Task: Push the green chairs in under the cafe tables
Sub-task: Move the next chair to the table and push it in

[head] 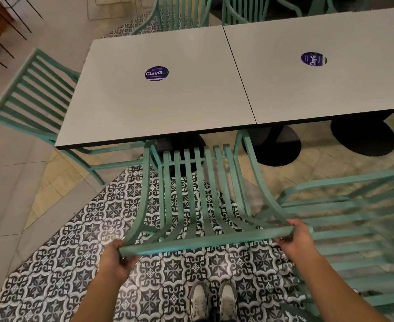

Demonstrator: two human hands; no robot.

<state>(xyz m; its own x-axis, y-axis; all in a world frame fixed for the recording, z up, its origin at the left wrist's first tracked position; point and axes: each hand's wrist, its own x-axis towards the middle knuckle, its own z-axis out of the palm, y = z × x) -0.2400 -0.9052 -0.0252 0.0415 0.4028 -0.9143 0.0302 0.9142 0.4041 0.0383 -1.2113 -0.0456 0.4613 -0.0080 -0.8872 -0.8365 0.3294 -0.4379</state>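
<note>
Clearly the step in hand is the pushing-in of one green chair (198, 205), the chair directly in front of the person; the left hand (115, 260) curls its fingers round the left end of the chair's top rail (205, 240), and the right hand (295, 238) grips the right end, thumb over the rail and fingers under it; both hold firmly, neither spread flat. That chair stands on the patterned floor tiles (158, 275), its seat front already just under the near edge of the left cafe table (158, 105), the backrest leaning toward the person and well short of the edge; so I judge the push partly done. Next it calls for an even shove forward from both hands, kept square so the chair's frame passes beside the black pedestal base (182, 147) rather than jamming against it.

A second green chair (353, 228) stands to the right, blurred, seemingly not yet pushed under the right cafe table (330, 89); another chair (33, 89) sits at the left table's side.

Each tabletop bears a round purple sticker (156, 73); it reads "ClayGo", though the last letter is partly indistinct; the smaller print on it is too small to read; the other sticker (312, 58) shows the same word turned sideways.
</note>
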